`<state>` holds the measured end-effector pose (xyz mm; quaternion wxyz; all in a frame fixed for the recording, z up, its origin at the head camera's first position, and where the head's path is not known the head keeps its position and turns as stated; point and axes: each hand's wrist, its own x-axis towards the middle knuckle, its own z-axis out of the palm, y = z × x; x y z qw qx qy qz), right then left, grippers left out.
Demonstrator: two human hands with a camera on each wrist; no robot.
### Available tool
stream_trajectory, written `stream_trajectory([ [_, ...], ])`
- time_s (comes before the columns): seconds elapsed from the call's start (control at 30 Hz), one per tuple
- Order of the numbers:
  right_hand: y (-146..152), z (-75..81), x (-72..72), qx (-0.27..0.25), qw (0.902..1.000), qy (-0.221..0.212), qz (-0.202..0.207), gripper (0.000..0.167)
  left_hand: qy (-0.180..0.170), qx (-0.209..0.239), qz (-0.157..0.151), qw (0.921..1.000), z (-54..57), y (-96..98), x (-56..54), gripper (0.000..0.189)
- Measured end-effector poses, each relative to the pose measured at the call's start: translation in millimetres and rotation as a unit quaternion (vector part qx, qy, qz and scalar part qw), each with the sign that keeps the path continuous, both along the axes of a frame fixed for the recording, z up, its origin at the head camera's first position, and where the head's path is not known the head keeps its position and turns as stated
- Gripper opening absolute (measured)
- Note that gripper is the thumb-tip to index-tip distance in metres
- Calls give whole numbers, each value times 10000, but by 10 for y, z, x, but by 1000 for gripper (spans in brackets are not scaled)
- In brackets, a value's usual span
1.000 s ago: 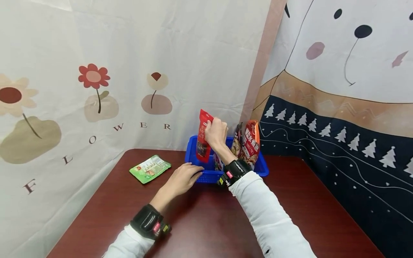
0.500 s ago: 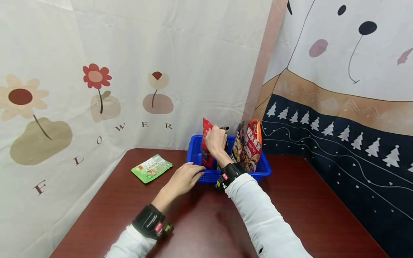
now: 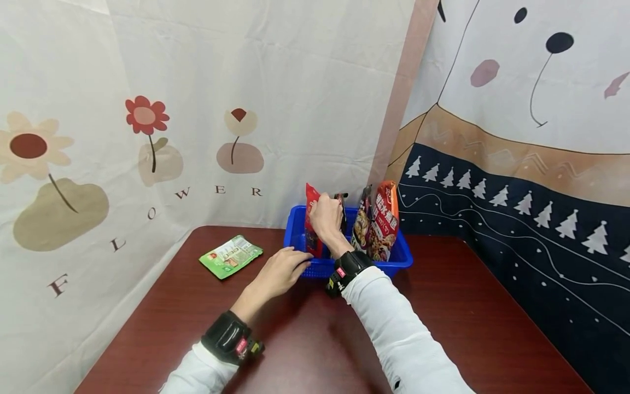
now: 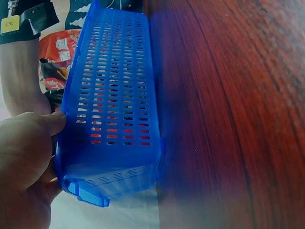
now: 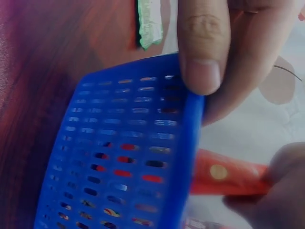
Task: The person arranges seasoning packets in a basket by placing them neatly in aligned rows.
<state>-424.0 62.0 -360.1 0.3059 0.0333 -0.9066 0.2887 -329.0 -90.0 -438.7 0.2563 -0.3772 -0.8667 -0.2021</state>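
Observation:
My left hand pinches the front left rim of a blue plastic basket; its thumb lies on the perforated outer wall in the right wrist view. Inside the basket's left part, my right hand holds a red snack bag by its upper part. The red bag stands upright, its lower end behind the front wall. Just behind the right hand, the top of a dark packet shows. On the basket's right side stand a dark snack bag and a red bag with an orange top.
A green and white packet lies flat on the dark red table, left of the basket. Close behind the table hangs a white curtain with printed flowers; a bear-patterned curtain is on the right.
My right hand has lowered the red bag from above the basket into its left part, uncovering the dark packet behind. The left hand keeps its hold on the rim.

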Motion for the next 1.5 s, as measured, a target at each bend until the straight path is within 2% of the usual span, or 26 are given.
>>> stream_trajectory([
  [0.17, 2, 49, 10, -41, 9998, -199, 24, 18, 34, 19, 23, 10000, -2, -11, 7, 17],
  [0.27, 4, 34, 11, -39, 9999, -109, 43, 18, 63, 10, 17, 10000, -5, -13, 9, 17],
  [0.5, 1, -15, -15, -18, 10000, 11, 72, 18, -113, 1, 24, 9999, -7, -16, 8, 20],
  [0.67, 2, -23, -38, -31, 9999, 11, 104, 17, -77, 7, 37, 10000, -5, -9, 8, 20],
  [0.9, 14, -16, -44, 8, 10000, 7, -66, 16, 7, 2, -13, 10000, 5, 11, 7, 19],
  [1.1, 4, 1, -42, 87, 9999, -101, -51, 22, 24, 7, 3, 10000, -5, 7, -5, 18],
  [1.33, -1, -2, -76, -134, 9996, -248, 75, 24, 17, -26, -7, 10000, 2, 3, -2, 18],
  [1.5, -3, -2, -93, -160, 9991, -288, 263, 40, -41, 1, 5, 10000, -2, 3, -7, 18],
])
